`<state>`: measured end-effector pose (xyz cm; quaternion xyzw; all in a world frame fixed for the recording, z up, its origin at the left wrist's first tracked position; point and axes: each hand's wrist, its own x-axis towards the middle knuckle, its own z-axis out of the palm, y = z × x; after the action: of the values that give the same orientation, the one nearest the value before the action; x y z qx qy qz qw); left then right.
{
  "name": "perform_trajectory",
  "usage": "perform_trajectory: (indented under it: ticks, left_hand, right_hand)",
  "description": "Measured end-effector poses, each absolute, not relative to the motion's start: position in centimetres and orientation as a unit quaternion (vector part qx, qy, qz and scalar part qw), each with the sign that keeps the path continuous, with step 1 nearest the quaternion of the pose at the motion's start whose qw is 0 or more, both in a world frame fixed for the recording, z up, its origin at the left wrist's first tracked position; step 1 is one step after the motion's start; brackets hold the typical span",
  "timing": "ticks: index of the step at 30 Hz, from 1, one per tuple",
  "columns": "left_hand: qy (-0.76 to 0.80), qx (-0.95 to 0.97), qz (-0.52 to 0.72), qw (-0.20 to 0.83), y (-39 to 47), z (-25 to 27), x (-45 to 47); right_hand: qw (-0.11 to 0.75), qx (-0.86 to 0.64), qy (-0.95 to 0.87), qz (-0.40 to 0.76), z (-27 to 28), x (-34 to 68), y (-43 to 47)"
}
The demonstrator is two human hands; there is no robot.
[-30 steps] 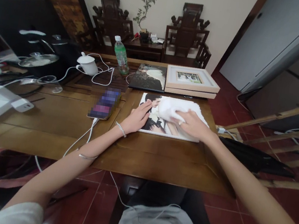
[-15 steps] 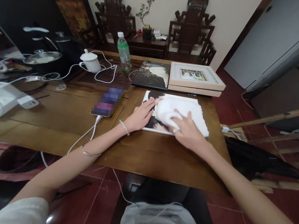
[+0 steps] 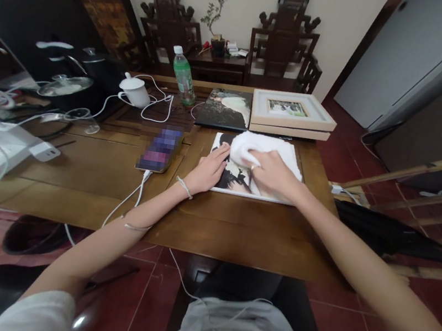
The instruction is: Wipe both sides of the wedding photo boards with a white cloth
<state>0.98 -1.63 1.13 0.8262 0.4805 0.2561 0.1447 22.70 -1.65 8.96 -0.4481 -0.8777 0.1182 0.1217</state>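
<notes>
A photo panel (image 3: 238, 185) with white edges and a picture of people lies flat on the wooden table in front of me. My left hand (image 3: 211, 168) rests on its left side, fingers stretched out and pointing away from me. On the panel's upper middle, my right hand (image 3: 270, 170) presses a bunched white cloth (image 3: 245, 146) against the surface, with its fingers curled into the cloth. The cloth and hand hide much of the picture's right half.
Behind the panel lie a dark photo panel (image 3: 227, 109) and stacked pale wooden frames (image 3: 294, 113). To the left are a charging phone (image 3: 160, 149), a green bottle (image 3: 183, 77), a white lidded cup (image 3: 134, 90), a power strip (image 3: 1, 150) and loose cables.
My right hand has moved the cloth up and to the left across the panel, uncovering more of the lower part. My left hand stays in nearly the same place.
</notes>
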Motion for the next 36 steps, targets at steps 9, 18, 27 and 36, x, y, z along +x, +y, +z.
perform_trajectory:
  ticks: [9, 18, 27, 36]
  left_hand:
    - [0.480, 0.825, 0.257, 0.150, -1.7, 1.0, 0.8]
    - [0.483, 0.822, 0.261, 0.149, -1.7, 1.2, 1.3]
    - [0.486, 0.821, 0.261, 0.147, -1.9, 1.3, 1.4]
    - [0.474, 0.783, 0.372, 0.153, -2.1, 2.1, 1.2]
  right_hand:
    - [0.146, -0.479, -0.861, 0.096, 8.6, 21.9, 3.5]
    - [0.122, -0.372, -0.915, 0.093, 6.5, 25.3, -10.1]
    - [0.106, -0.393, -0.907, 0.110, 8.3, 25.3, -6.6]
    - [0.103, -0.386, -0.914, 0.073, 7.9, 21.0, -3.2]
